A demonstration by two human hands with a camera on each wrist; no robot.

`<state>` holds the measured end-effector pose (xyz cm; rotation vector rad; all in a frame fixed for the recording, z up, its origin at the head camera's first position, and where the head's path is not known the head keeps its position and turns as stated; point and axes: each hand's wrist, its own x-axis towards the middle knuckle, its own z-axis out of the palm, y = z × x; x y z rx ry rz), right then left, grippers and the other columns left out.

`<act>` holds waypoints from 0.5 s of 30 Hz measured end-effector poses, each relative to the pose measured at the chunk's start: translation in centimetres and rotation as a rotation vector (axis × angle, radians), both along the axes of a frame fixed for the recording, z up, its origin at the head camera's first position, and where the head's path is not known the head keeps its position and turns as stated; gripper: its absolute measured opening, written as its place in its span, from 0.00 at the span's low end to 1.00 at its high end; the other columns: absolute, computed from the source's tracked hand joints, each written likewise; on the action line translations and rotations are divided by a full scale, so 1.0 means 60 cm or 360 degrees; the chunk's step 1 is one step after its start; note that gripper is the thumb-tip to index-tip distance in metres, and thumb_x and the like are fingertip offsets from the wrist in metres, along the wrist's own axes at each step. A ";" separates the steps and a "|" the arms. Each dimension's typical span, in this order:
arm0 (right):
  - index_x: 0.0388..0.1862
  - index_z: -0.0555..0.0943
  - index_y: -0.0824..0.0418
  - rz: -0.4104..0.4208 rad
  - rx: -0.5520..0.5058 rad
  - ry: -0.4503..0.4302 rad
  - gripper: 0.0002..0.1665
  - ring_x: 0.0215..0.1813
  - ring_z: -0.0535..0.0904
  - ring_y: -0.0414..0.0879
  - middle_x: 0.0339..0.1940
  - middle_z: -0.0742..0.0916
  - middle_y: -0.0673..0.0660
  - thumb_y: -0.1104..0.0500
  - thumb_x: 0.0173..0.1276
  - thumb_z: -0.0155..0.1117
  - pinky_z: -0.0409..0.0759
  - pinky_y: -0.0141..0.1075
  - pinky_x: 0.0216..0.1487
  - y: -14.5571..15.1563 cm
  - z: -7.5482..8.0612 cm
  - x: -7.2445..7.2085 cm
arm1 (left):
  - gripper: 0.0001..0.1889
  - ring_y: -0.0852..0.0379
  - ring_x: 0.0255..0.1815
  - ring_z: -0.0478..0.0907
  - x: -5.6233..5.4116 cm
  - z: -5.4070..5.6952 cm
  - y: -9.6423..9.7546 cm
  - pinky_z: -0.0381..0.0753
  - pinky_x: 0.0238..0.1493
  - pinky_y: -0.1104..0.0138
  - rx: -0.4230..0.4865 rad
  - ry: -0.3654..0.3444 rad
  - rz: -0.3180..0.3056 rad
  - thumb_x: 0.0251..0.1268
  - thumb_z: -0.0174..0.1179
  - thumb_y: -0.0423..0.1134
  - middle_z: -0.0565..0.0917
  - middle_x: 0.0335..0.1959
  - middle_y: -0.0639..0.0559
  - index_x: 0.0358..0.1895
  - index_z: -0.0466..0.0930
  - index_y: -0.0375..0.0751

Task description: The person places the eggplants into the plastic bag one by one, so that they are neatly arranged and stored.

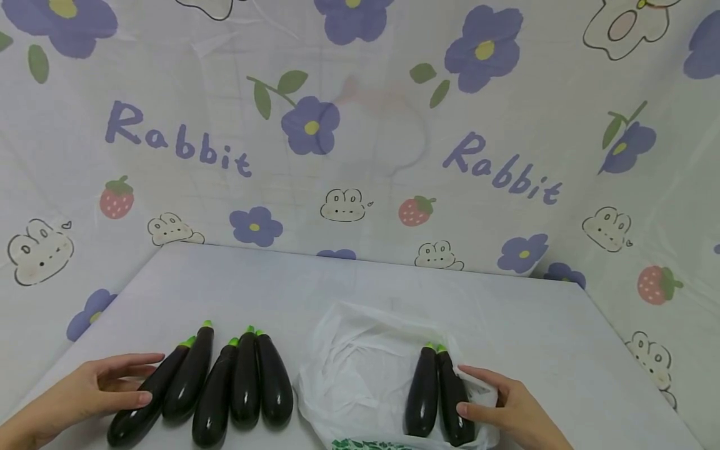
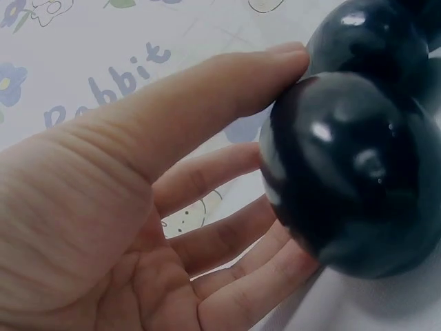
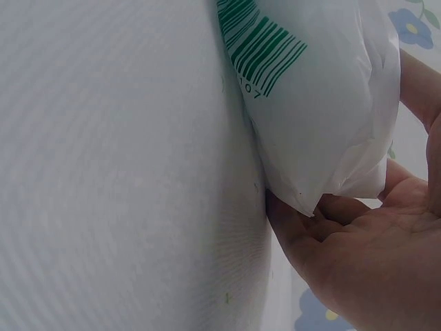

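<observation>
On the left of the table lie several dark, glossy eggplants (image 1: 214,400) with green stem ends, side by side. My left hand (image 1: 101,387) is at the leftmost eggplant (image 1: 137,409), its thumb on one side and its fingers around the other. Up close in the left wrist view, that eggplant's rounded end (image 2: 358,186) sits between thumb and fingers. A white plastic bag (image 1: 354,369) lies spread on the right, with two eggplants (image 1: 422,394) in it. My right hand (image 1: 509,403) grips the bag's right edge beside them. Green barcode print (image 3: 269,52) shows on the bag.
A white-covered table (image 1: 540,337) lies under everything. Behind and beside it hangs a pale curtain (image 1: 360,156) printed with purple flowers, rabbits, strawberries and "Rabbit". A gap of table separates the left row of eggplants from the bag.
</observation>
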<state>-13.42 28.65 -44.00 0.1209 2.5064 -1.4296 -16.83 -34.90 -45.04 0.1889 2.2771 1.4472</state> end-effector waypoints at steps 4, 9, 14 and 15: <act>0.71 0.70 0.63 0.0000 -0.0001 0.0009 0.41 0.57 0.75 0.56 0.67 0.73 0.69 0.52 0.62 0.74 0.76 0.56 0.54 -0.001 -0.001 0.000 | 0.33 0.42 0.56 0.78 0.001 0.000 -0.001 0.82 0.46 0.57 -0.0009 0.0007 0.0005 0.68 0.63 0.41 0.71 0.64 0.28 0.72 0.63 0.31; 0.71 0.70 0.63 0.0003 -0.0010 0.0011 0.41 0.57 0.75 0.55 0.67 0.73 0.68 0.52 0.62 0.74 0.76 0.56 0.55 0.000 -0.001 0.001 | 0.32 0.49 0.57 0.77 0.003 0.000 -0.004 0.81 0.45 0.60 0.0017 0.0021 -0.0012 0.69 0.62 0.40 0.71 0.64 0.29 0.73 0.62 0.32; 0.71 0.70 0.64 0.0026 -0.0030 0.0015 0.41 0.55 0.75 0.54 0.66 0.74 0.68 0.52 0.63 0.73 0.77 0.55 0.54 0.003 -0.004 0.001 | 0.32 0.61 0.55 0.78 0.004 -0.003 -0.007 0.81 0.47 0.60 0.0105 0.0007 -0.0022 0.70 0.61 0.38 0.71 0.65 0.30 0.73 0.61 0.32; 0.72 0.69 0.64 0.0030 -0.0032 0.0013 0.41 0.55 0.76 0.54 0.66 0.74 0.68 0.52 0.63 0.73 0.77 0.55 0.54 0.004 -0.005 0.000 | 0.33 0.62 0.55 0.78 0.004 -0.003 -0.008 0.81 0.47 0.60 0.0119 -0.0003 -0.0017 0.70 0.62 0.38 0.71 0.65 0.31 0.73 0.61 0.32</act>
